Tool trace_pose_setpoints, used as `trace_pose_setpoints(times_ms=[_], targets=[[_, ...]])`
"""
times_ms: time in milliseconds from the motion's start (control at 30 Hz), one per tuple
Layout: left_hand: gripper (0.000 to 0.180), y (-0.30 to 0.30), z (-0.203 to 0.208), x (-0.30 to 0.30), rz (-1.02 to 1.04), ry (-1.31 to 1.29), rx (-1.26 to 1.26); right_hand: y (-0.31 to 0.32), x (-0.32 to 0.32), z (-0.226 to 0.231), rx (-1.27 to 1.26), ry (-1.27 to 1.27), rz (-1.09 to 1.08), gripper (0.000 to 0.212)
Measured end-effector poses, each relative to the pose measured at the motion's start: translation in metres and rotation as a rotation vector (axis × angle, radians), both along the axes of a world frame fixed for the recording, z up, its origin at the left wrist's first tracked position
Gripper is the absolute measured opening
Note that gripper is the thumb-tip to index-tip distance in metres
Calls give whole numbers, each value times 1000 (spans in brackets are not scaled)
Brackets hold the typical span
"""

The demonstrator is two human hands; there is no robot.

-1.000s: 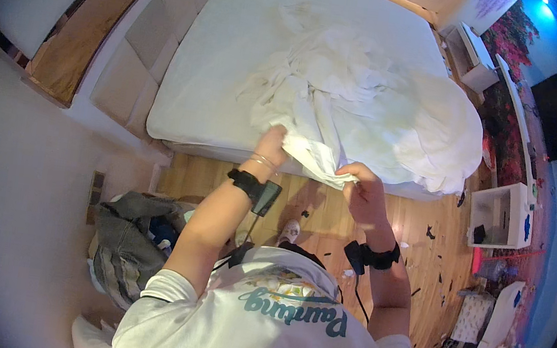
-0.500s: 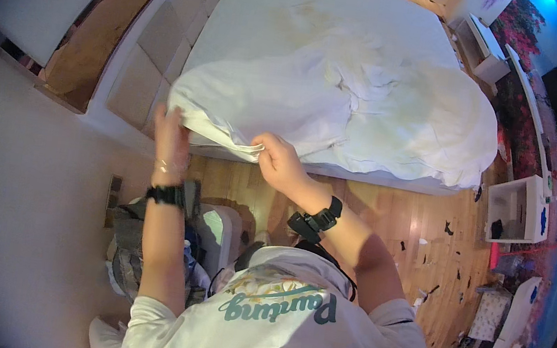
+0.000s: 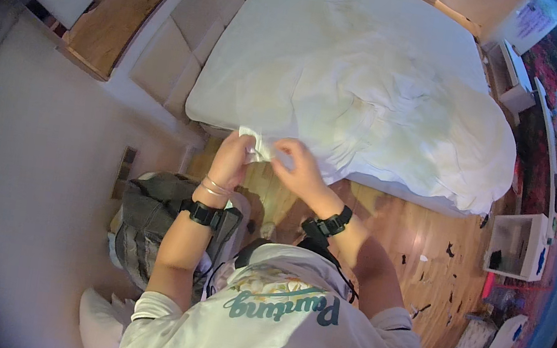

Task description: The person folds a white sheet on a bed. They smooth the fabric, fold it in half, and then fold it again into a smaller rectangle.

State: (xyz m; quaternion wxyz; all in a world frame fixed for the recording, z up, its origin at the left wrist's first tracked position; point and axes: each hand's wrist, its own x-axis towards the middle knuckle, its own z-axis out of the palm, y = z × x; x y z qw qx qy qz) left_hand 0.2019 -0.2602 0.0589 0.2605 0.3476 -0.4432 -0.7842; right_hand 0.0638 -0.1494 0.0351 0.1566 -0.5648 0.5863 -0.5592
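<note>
A rumpled white duvet cover (image 3: 385, 114) lies over the near half of the bed, its near-left part drawn up between my hands. My left hand (image 3: 230, 159) is closed on a small folded bit of its edge, which sticks up above the fingers. Just to the right, my right hand (image 3: 299, 170) has its fingers bent in a pinch against the same edge. The fingertips are partly hidden, but the cloth runs up to them. Under the cover is a mattress (image 3: 285, 13) in white, faintly stained.
A padded headboard (image 3: 166, 64) runs along the bed's left. Beside my left arm, a grey garment (image 3: 153, 221) is heaped on a seat, with a white pillow (image 3: 100, 323) behind it. Dark scraps (image 3: 450, 249) litter the wooden floor near a white open cabinet (image 3: 519, 244).
My left hand has moved right, toward my right hand, and now grips the cover's edge. The cover has slid off the mattress's near-left corner, baring it. The view has shifted slightly.
</note>
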Motion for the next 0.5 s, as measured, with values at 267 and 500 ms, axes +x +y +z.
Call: trace_pose_setpoints(times_ms=[267,500], targets=[[15,-16,65,-11,108,-74,-121,1,-11,-9,-77,208,-148,23],[12,-16,84,-27,61,81,-106,-23,-19,-15,-275,280,-213,26]])
